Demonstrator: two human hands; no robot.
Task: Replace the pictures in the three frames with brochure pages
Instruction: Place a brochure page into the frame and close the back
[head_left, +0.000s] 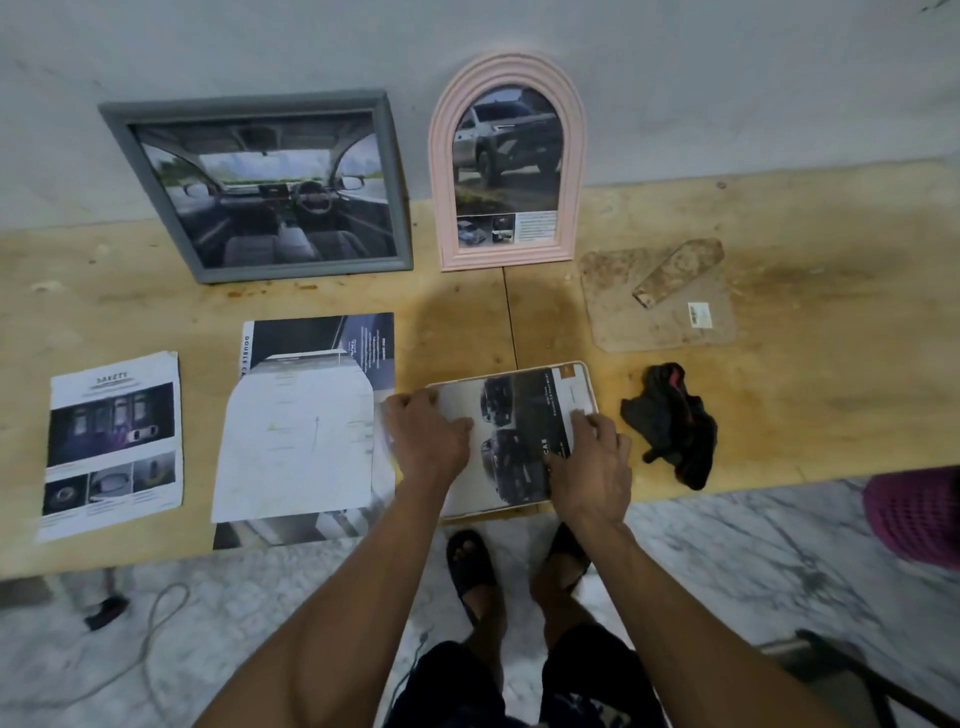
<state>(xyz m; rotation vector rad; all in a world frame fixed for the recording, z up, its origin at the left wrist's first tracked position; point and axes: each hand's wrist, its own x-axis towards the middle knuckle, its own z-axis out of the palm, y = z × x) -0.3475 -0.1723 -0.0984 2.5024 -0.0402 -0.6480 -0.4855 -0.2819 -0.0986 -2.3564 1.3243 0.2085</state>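
At the near edge of the wooden surface (779, 426) a cream frame (586, 387) lies flat, a brochure page (511, 431) of dark cars laid over it. The left hand (428, 436) rests on the page's 9 o'clock side, fingers loosely bent and pressing down; the right hand (592, 462) sits at its 4 o'clock corner, fingertips pressing the page's edge — whether this grip pinches the paper or only presses it, I cannot tell.

At 12 o'clock from the hands a pink arched frame (441, 171) leans on the wall, holding a page with a pickup truck. At 10 o'clock a grey frame (156, 187) leans beside it, showing a car interior.

At 9 o'clock lie loose brochure sheets (311, 415), a white sheet on top, and further out a page headed "SAFETY" (111, 447).

At 3 o'clock sits a crumpled black cloth (670, 426) — beyond it, at 1 o'clock, a stained backing board (654, 301).
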